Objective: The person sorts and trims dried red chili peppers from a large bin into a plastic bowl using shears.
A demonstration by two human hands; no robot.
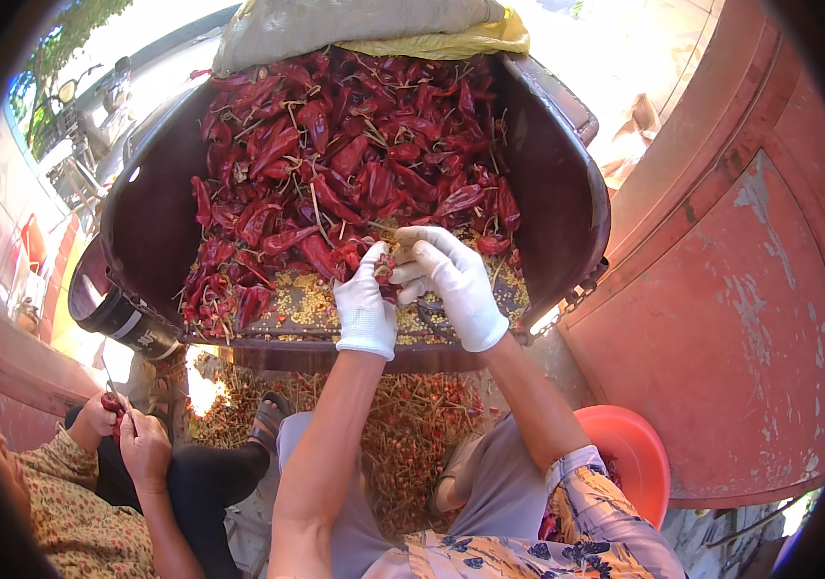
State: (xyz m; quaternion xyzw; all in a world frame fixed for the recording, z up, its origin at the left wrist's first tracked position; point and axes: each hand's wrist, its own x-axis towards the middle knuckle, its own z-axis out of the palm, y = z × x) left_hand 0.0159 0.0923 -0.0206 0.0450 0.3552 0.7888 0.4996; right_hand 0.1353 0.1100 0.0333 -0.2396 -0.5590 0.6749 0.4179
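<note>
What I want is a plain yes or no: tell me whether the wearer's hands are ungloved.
No, the left hand and the right hand both wear white gloves.

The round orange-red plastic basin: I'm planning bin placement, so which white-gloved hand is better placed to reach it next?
The right hand, probably: the basin sits on that side, near the right elbow. The left hand would likely have to cross over.

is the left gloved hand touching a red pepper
Touching: the head view shows the left hand holding a red pepper, gloved thumb against it.
</note>
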